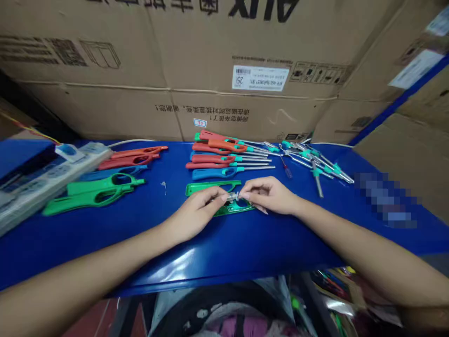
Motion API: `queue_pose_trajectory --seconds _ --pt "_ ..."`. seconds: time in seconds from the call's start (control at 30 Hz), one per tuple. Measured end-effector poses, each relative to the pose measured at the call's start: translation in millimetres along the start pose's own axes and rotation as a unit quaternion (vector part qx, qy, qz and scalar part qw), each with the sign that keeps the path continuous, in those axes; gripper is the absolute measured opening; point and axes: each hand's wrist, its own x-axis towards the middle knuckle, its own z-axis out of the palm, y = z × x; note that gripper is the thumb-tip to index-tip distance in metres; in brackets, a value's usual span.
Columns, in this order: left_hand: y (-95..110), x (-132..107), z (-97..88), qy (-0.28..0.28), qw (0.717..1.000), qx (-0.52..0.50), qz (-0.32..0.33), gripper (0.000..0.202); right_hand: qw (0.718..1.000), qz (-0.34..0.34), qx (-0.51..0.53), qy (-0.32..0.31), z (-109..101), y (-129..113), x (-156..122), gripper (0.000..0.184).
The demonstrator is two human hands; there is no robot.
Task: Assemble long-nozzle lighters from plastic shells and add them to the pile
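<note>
In front of me two green lighter shell halves lie on the blue table, partly covered by my hands. My left hand pinches a small clear and metallic lighter part between thumb and fingers, just above the shells. From the other side my right hand has its thumb and fingertips closed at the right end of that part. Whether a separate tiny piece is between the right fingertips is too small to tell.
Behind my hands lies a stack of lighters with metal tubes. Loose metal tubes and a screwdriver are to the right. Coloured shells, a white power strip and tiny metal pieces are left. A cardboard wall stands behind.
</note>
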Motion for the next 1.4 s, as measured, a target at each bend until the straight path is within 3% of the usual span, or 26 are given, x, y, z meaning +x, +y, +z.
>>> queue_pose_trajectory --seconds 0.5,0.87,1.4 --pt "4 -1 3.6 0.004 1.000 -0.011 0.008 0.037 0.999 0.029 -0.016 0.012 0 3 1 0.038" --pt "8 0 4.1 0.011 0.999 -0.033 0.005 0.037 0.996 0.071 0.035 0.031 -2 1 7 0.041" --pt "2 -4 14.5 0.059 0.997 -0.031 0.030 0.032 0.998 0.039 0.005 0.056 12 -3 0 0.044"
